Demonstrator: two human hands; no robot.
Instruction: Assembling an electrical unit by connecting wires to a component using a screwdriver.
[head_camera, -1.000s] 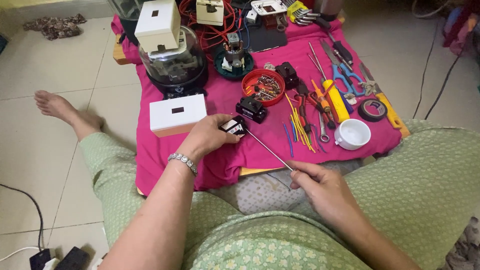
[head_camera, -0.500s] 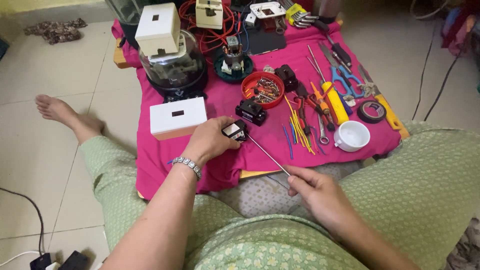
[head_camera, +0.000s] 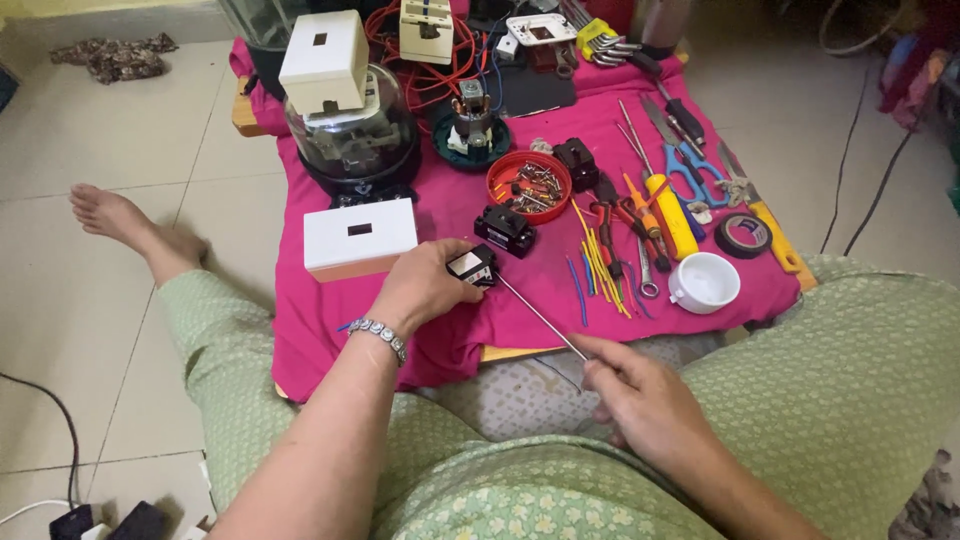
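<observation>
The fingers of the left hand (head_camera: 425, 288) were curled around a small black block (head_camera: 472, 266) with a white label on top, pressing it onto the pink cloth (head_camera: 470, 330) near the front edge. The right hand (head_camera: 640, 400) pinched the near end of a thin metal rod (head_camera: 540, 317), whose far tip met the block. A silver bracelet (head_camera: 380, 337) sat on the left wrist.

Just left of the block lay a white rectangular box (head_camera: 358, 238) with a small dark window in its top. Behind the block rested a second black block (head_camera: 505, 230), and beyond that a red bowl (head_camera: 528, 185) of small metal parts. To the right, yellow and blue wire pieces (head_camera: 598, 268) lay scattered, with a white cup (head_camera: 705, 283), a roll of black tape (head_camera: 742, 236) and blue-handled scissors (head_camera: 685, 160) further out. At the back stood a glass-domed meter (head_camera: 350, 140) bearing a cream square box (head_camera: 322, 62), beside coiled red wire (head_camera: 425, 75).
</observation>
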